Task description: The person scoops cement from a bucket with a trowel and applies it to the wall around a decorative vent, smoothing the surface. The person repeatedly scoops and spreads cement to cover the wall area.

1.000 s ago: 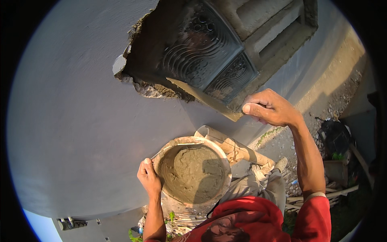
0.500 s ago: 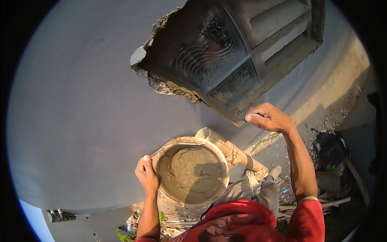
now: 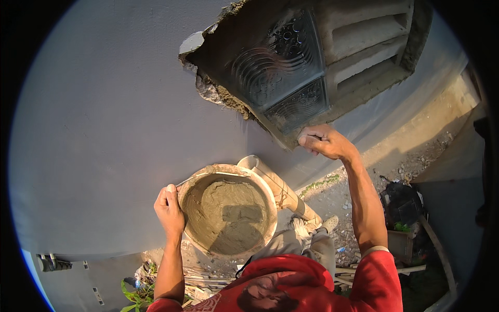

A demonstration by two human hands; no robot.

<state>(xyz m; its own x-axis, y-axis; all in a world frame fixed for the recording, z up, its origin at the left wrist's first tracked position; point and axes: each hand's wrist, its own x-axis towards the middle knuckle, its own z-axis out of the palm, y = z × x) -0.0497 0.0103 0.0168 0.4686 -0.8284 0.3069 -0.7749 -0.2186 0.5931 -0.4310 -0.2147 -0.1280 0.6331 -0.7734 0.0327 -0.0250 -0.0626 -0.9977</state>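
I see a smooth grey wall filling the left side of the view. Low against it, my left hand curls closed around the left rim of a round bucket, which is filled with wet grey mortar. The bucket sits just in front of my red shirt, below the wall. A pale pipe slants down just beside the bucket's right rim. Above, a ragged hole in the wall's plaster exposes a patterned glass block with rough mortar along its lower edge. At that lower edge, my right hand is closed in a narrow grip; I cannot tell what it holds. Farther right, rubble lies on the ground.
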